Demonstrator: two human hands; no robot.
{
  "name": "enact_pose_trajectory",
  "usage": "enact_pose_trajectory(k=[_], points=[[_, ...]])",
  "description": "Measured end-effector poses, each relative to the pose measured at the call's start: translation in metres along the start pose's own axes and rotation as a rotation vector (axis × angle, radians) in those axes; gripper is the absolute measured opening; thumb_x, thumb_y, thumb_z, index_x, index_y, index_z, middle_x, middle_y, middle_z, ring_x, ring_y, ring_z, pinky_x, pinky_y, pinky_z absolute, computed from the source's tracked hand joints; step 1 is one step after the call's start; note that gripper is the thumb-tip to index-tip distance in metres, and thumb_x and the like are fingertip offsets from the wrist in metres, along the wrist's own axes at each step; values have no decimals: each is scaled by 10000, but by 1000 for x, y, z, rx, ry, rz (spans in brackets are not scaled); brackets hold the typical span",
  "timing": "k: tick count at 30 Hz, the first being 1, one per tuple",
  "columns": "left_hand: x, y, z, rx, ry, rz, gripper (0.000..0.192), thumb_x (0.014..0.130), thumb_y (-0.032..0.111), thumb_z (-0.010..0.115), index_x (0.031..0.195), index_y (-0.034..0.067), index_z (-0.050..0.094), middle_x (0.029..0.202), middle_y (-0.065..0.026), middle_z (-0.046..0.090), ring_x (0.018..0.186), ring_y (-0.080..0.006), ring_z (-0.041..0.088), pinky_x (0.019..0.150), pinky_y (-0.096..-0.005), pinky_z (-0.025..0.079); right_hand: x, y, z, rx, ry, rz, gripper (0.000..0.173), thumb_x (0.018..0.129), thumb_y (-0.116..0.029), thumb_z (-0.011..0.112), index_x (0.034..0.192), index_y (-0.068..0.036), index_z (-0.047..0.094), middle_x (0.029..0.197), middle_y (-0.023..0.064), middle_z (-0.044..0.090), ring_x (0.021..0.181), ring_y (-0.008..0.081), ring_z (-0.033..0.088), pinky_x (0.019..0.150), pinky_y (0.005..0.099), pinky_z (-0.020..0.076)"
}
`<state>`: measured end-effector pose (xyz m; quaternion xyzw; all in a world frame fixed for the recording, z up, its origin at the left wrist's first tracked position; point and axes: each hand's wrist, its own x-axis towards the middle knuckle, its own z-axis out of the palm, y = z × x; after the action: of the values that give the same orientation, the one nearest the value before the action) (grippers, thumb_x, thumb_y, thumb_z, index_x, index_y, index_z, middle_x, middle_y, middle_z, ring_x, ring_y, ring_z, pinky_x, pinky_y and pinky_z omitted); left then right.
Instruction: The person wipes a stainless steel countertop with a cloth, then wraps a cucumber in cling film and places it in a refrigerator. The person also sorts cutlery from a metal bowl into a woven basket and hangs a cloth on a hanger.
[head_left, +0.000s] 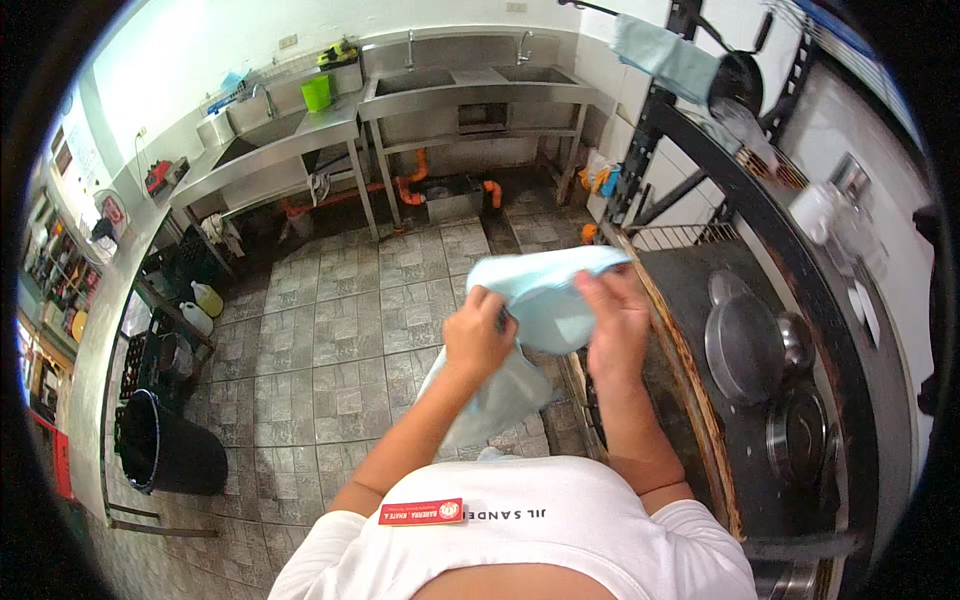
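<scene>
A pale blue cloth (559, 307) is spread between my two hands in front of my chest, blurred by motion. My left hand (480, 334) grips it at its left side, fingers curled. My right hand (619, 319) holds its right part between thumb and fingers. The lower portion of the cloth hangs below my left hand, over the tiled floor (337, 337).
To the right stands a black-framed rack (806, 300) with metal pans (746, 349) and a wood-edged shelf. Steel sinks (480, 91) line the far wall, a green container (316, 93) beside them. A black bin (184, 450) stands at the left near a steel counter (97, 352).
</scene>
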<state>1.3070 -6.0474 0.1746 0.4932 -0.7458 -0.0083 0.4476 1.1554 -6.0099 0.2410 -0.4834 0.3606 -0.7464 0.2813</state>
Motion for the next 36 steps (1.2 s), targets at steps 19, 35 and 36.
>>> enact_pose_trajectory(k=[19, 35, 36], points=[[282, -168, 207, -652, -712, 290, 861, 597, 132, 776, 1353, 176, 365, 1164, -158, 438, 1048, -365, 520, 856, -417, 461, 267, 116, 99, -1297, 434, -523, 178, 681, -225, 773, 727, -76, 686, 1118, 107, 493, 1076, 296, 370, 921, 442, 250], [396, -215, 262, -1526, -1486, -732, 232, 797, 156, 644, 952, -15, 625, 860, -59, 649, 776, -174, 615, 778, -311, 474, 274, 178, 2, -110, 375, 547, 746, 712, 88, 643, 1372, -98, 350, 1069, 111, 593, 974, 173, 575, 875, 333, 448], [396, -217, 262, -1423, -1441, -560, 188, 785, 145, 663, 893, -7, 641, 818, -41, 646, 763, -152, 605, 752, -290, 468, 274, 179, -1, -90, 362, 516, 731, 711, 86, 649, 1360, -90, 362, 1057, 109, 594, 971, 174, 575, 871, 330, 450]])
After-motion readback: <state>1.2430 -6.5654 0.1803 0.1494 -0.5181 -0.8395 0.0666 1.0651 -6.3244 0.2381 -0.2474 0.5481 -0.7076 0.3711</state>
